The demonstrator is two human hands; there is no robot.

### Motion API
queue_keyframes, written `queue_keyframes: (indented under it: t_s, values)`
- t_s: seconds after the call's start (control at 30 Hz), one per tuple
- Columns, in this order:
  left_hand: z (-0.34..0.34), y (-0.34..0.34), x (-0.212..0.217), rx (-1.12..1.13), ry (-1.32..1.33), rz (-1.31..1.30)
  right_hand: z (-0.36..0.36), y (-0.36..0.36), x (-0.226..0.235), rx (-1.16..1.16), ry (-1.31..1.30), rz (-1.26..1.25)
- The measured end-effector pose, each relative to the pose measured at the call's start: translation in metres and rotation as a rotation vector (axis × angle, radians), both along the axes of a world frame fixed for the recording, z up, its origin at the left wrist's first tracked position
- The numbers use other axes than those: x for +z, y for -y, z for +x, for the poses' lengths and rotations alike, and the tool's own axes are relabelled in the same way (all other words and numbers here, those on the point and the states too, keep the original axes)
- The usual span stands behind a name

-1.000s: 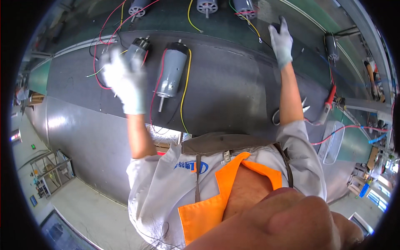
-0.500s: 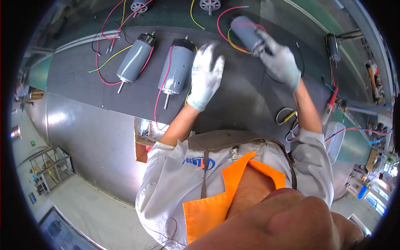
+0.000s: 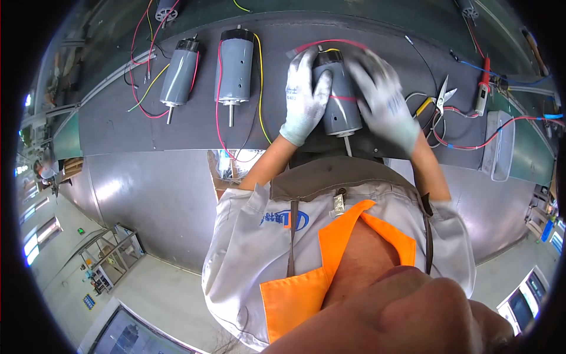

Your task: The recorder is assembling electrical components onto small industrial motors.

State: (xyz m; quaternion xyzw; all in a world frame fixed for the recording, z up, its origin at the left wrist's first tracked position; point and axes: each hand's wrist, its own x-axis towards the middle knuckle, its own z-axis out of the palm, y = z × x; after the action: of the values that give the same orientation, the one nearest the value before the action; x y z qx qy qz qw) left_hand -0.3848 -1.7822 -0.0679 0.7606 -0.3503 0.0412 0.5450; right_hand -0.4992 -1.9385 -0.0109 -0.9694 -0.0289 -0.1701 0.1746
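A grey cylindrical electric motor (image 3: 342, 112) with a black end lies in front of me, its shaft pointing toward my body. My left hand (image 3: 303, 97), in a whitish glove, grips its left side, with the thumb over the casing. On the other side is my right hand (image 3: 384, 97), gloved too and smeared by motion; its fingers are near the motor's black end and a red wire (image 3: 339, 42). Whether those fingers hold the wire is unclear. Two similar motors lie to the left, a wider one (image 3: 234, 71) and a slimmer one (image 3: 180, 74), both with loose coloured wires.
Scissors (image 3: 442, 97) lie on the dark bench mat (image 3: 177, 133), right of my right hand. Beyond them are a red-and-white pen-like tool (image 3: 483, 88) and a clear plastic tray (image 3: 500, 147). More motors, one a grey motor (image 3: 167, 12), stand along the far side.
The motor in hand has come from the far right to in front of me, its shaft now toward my body. My left hand has moved off the wide motor's side onto this one.
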Motion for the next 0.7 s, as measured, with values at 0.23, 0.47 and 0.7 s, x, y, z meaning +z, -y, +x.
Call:
queue_keyframes:
  t_s: [0.23,0.47,0.7]
  values:
    - [0.003,-0.035,0.003,0.049,0.025,0.176,0.104,0.055,-0.07,0.333,-0.099,0.233]
    - [0.011,-0.058,0.008,0.056,-0.091,0.245,0.12,0.055,-0.017,0.481,-0.224,0.443]
    - [0.024,0.0,0.005,0.013,-0.617,-0.37,0.111,0.037,-0.053,0.353,-0.297,0.59]
